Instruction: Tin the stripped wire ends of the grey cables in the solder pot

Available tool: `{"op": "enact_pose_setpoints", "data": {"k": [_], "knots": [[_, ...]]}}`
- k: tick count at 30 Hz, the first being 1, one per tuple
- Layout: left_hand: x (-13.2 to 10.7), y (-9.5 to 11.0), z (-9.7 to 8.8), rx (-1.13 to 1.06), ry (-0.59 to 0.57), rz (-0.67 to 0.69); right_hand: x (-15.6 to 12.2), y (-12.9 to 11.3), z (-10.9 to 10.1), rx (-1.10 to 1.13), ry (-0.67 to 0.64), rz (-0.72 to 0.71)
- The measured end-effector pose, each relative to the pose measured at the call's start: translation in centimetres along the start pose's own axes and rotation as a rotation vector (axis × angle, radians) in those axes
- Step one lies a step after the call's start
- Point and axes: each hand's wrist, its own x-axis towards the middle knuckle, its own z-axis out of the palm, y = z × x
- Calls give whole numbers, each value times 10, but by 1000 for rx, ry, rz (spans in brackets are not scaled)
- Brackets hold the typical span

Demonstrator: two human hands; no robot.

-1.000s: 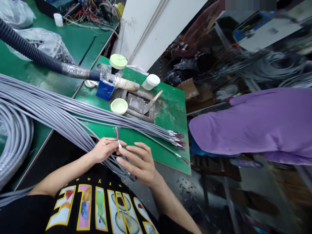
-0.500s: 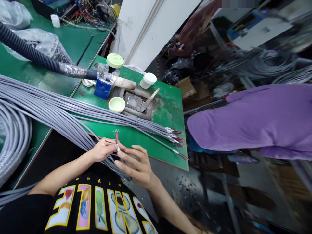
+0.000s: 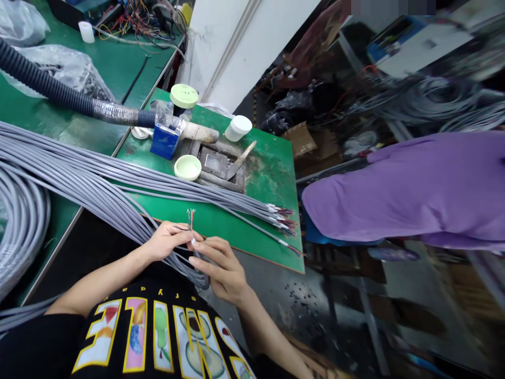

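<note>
My left hand (image 3: pixel 168 240) pinches the end of a grey multi-core cable (image 3: pixel 192 241), whose white-sleeved tip shows between my fingers. Thin red, blue and pale wire ends (image 3: pixel 191 219) fan upward from that tip, and a thin black wire (image 3: pixel 180 228) runs off to the left. My right hand (image 3: pixel 219 268) is close beside it, with fingertips at the white tip, though I cannot tell whether they grip it. A loop of the grey cable (image 3: pixel 201 275) hangs below my hands. Other cut cable ends (image 3: pixel 281 217) lie on the green bench, their wires stripped.
A long bundle of grey cables (image 3: pixel 79 171) crosses the green bench (image 3: pixel 260 168), with a coil (image 3: pixel 23 221) at left. Behind stand a blue box (image 3: pixel 164 141), a metal tray with a scraper (image 3: pixel 219 163), a corrugated hose (image 3: pixel 59 95), and lidded jars. A person's purple sleeve (image 3: pixel 402 192) fills the right.
My hands have drawn closer together, and my right fingers have closed in on the white cable tip. The view has shifted slightly, so the bench sits a little higher and further left.
</note>
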Motion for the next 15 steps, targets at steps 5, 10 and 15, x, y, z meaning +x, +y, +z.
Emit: {"op": "enact_pose_setpoints", "data": {"k": [5, 10, 15], "knots": [[-1, 9, 6, 205, 14, 101, 3, -4, -4, 130, 51, 103], [-4, 10, 10, 339, 14, 198, 6, -8, 1, 125, 204, 192], [-6, 12, 11, 373, 9, 217, 6, -5, 7, 128, 241, 303]]}}
